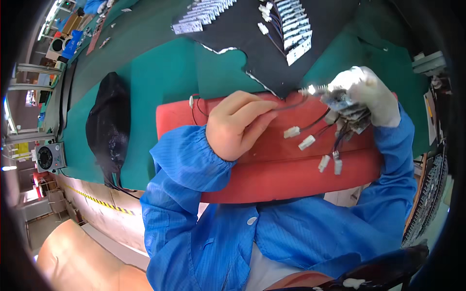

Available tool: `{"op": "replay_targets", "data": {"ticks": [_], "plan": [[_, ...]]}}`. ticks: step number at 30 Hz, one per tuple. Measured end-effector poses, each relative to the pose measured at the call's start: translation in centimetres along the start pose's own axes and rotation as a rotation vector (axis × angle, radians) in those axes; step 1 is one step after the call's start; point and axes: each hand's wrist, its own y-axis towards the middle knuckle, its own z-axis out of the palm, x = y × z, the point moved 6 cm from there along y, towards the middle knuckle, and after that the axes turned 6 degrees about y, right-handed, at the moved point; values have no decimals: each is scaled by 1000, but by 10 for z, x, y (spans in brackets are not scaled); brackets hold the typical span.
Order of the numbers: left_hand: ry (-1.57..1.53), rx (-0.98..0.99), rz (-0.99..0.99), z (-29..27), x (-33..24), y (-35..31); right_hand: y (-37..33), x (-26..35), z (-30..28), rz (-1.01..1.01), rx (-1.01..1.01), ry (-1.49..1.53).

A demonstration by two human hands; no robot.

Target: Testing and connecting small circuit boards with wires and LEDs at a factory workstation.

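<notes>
My bare left hand (238,123) is closed, its thumb and fingers pinching a thin dark cable (292,105). The cable runs right to the boards. In a white glove, my right hand (381,99) grips a stack of small circuit boards (350,112), its upper part washed out by glare. From the stack hang several dark cables ending in white connectors (307,142). Both hands are above a red cushioned pad (272,179). Beside my left wrist, another white connector (191,102) on a thin wire lies at the pad's far edge.
Beyond the pad, a black sheet (242,34) with a torn edge holds a row of boards with cables (297,36) and another row of boards (206,14). A black cloth item (108,121) lies left on the green mat (155,72). A dial device (48,157) stands far left.
</notes>
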Motion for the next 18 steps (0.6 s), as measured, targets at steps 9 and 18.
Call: {"op": "replay_targets", "data": {"ticks": [9, 18], "plan": [[-8, -31, 36, -1, 3, 3, 12, -36, -11, 332, -191, 102], [-11, -9, 31, 1, 5, -1, 15, -39, -11, 262, -108, 72]]}}
